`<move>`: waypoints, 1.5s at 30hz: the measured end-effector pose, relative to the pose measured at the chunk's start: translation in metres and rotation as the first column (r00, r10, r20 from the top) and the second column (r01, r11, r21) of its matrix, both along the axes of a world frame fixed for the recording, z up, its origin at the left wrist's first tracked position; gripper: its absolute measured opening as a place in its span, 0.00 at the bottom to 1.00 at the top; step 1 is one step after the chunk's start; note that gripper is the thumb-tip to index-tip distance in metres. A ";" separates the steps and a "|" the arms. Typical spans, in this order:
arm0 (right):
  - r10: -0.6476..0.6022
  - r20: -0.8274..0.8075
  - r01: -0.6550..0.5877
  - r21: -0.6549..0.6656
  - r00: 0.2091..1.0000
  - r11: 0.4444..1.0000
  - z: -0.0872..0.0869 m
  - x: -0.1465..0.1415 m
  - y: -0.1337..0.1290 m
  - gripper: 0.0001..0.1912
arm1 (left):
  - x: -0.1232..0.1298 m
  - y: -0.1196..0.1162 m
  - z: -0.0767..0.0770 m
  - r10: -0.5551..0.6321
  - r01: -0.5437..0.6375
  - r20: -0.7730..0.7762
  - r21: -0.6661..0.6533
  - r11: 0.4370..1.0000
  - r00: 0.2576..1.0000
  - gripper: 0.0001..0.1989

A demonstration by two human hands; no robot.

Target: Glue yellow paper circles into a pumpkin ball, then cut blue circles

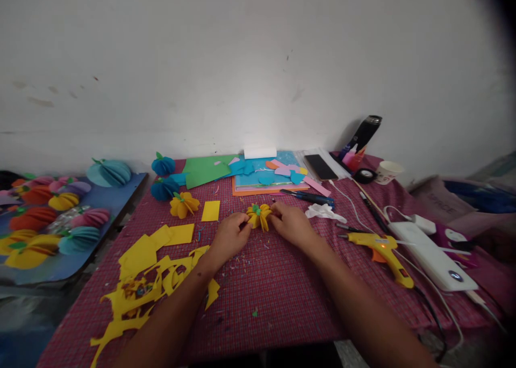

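The person's bare forearms [173,306] reach in over the near edge of the cloth-covered bench [278,287], with a small green scrap [255,313] lying between them. Farther in, at the middle, the left hand [233,232] and right hand [293,224] meet at a yellow paper pumpkin [263,216]. The left fingers pinch its left side and the right fingers grasp its right edge, so it is held from both sides.

This piece looks nearly complete: its folded leaves fan out and a green topper sits on it. Whether every leaf is glued cannot be told.

To the far left on the bench, another yellow pumpkin [184,205] and two blue pumpkins [163,165] appear finished, as do many colored ones on the blue board [124,206] beyond the bench's left side. Cutting seems well advanced, judging by the yellow offcuts [121,307] at near left, though yellow sheets [139,256] and a yellow rectangle [210,211] remain uncut. On the right, the yellow glue gun [381,248] lies near a white power strip [433,257], its orange light lit.
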State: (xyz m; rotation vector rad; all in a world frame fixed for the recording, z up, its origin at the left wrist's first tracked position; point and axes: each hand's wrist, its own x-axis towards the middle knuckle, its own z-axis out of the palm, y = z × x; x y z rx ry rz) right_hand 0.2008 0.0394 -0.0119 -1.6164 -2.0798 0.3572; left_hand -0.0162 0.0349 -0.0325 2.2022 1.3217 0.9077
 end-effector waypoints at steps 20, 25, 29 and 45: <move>0.230 0.060 -0.230 -0.003 0.971 0.973 0.006 0.005 0.000 0.11 | -0.002 0.000 0.000 -0.023 0.023 -0.005 0.016 1.000 1.000 0.08; 0.263 0.033 -0.262 -0.023 0.964 0.965 0.009 0.009 -0.001 0.11 | -0.001 0.001 -0.001 -0.017 0.017 -0.006 0.032 0.999 1.000 0.08; 0.363 -0.250 -0.402 -0.128 0.898 0.906 0.020 0.013 -0.005 0.06 | -0.001 0.000 0.002 -0.014 0.013 0.019 0.049 0.999 1.000 0.08; 0.198 -0.406 -0.192 0.057 0.892 0.980 0.015 0.008 -0.002 0.09 | 0.000 -0.001 0.002 0.036 -0.036 0.027 0.016 0.999 0.999 0.02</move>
